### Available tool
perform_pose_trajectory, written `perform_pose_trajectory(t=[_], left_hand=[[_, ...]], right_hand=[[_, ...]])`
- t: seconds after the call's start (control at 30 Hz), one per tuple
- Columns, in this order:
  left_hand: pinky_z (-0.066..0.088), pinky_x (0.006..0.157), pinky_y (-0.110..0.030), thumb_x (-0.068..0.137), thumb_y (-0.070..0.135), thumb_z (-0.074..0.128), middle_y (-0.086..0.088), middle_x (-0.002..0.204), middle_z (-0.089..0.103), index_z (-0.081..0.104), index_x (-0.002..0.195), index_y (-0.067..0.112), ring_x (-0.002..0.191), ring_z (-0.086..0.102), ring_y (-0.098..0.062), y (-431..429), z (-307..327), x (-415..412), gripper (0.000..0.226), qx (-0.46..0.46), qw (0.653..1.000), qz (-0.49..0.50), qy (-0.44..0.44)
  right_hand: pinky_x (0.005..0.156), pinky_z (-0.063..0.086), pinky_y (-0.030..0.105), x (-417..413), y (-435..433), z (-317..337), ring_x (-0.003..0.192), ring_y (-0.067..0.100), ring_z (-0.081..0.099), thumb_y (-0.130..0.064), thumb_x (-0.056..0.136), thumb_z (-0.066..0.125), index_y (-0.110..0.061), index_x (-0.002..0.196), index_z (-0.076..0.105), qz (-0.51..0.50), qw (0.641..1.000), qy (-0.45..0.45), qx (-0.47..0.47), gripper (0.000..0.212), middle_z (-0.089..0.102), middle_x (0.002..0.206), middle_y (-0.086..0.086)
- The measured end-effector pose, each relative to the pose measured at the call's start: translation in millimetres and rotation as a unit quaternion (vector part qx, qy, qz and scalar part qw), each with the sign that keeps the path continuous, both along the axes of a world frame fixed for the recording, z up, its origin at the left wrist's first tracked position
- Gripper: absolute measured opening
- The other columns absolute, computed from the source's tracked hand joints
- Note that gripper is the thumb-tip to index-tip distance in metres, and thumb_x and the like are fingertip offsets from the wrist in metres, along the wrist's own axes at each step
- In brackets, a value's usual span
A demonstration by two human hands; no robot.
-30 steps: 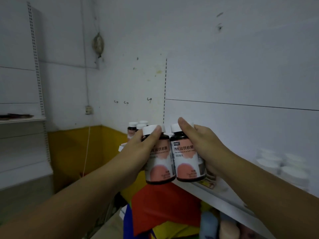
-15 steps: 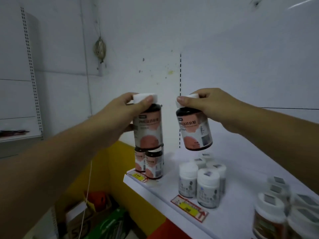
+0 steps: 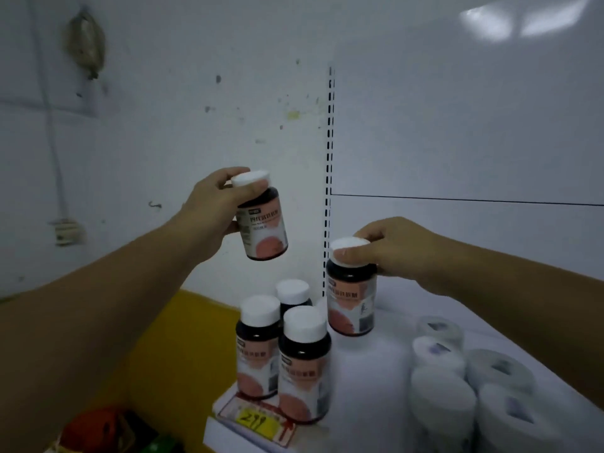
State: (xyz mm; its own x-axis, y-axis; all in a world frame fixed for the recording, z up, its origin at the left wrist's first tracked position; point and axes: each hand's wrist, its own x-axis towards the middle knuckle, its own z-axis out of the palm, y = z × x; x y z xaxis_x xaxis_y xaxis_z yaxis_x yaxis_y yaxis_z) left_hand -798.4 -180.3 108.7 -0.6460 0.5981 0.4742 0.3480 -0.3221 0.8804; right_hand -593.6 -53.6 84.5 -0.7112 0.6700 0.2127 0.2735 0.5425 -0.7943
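Two dark, glossy cylindrical bottles with flat white screw caps and pink-and-white paper labels are in hand. The left bottle [image 3: 263, 223] is held in the air above the shelf [image 3: 376, 364], its long axis tipped, cap up and leaning toward the right, label facing the camera. The left grip [image 3: 212, 207] is curled round its cap and shoulder. The right bottle [image 3: 351, 299] stands nearly upright, cap up, low over the white shelf just beside the slotted upright rail [image 3: 329, 158]; whether its base touches cannot be told. The right grip [image 3: 398, 250] pinches its cap from above. Three like bottles [image 3: 304, 364] stand clustered at the shelf's front corner above a yellow price tag [image 3: 258, 423]; white jars [image 3: 441, 403] stand to the right.
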Motion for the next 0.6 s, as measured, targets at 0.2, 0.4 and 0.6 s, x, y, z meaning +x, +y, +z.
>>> perform_pose_trajectory(t=[0.2, 0.4, 0.6], left_hand=[[0.052, 0.07, -0.034, 0.08, 0.013, 0.071, -0.005, 0.113, 0.061, 0.056, 0.122, 0.016, 0.098, 0.061, -0.021, 50.8, -46.5, -63.0, 0.045, -0.044, 0.993, -0.096, -0.062], [0.055, 0.076, -0.039, 0.075, 0.011, 0.074, -0.007, 0.111, 0.065, 0.062, 0.108, 0.02, 0.098, 0.063, -0.025, 97.8, -99.1, -60.4, 0.037, -0.181, 0.947, -0.243, -0.106], [0.057, 0.058, -0.025, 0.09, 0.037, 0.055, -0.011, 0.089, 0.074, 0.067, 0.104, 0.008, 0.071, 0.071, -0.022, 85.8, -124.1, -43.5, 0.034, -0.187, 0.896, -0.354, -0.189]], right_hand=[[0.087, 0.056, 0.034, -35.2, -4.5, -26.7, 0.093, 0.02, 0.067, -0.033, 0.068, 0.081, -0.004, 0.094, 0.071, -0.062, 0.994, -0.088, -0.028, 0.04, 0.072, 0.1, 0.011], [0.09, 0.055, 0.036, -41.3, -19.5, -45.6, 0.097, 0.02, 0.069, -0.03, 0.068, 0.081, -0.007, 0.097, 0.071, -0.102, 0.985, -0.103, -0.09, 0.038, 0.074, 0.101, 0.008], [0.097, 0.05, 0.035, -46.3, -32.9, -57.7, 0.097, 0.015, 0.067, -0.038, 0.074, 0.075, -0.009, 0.096, 0.071, -0.144, 0.98, -0.072, -0.114, 0.037, 0.074, 0.101, 0.003]])
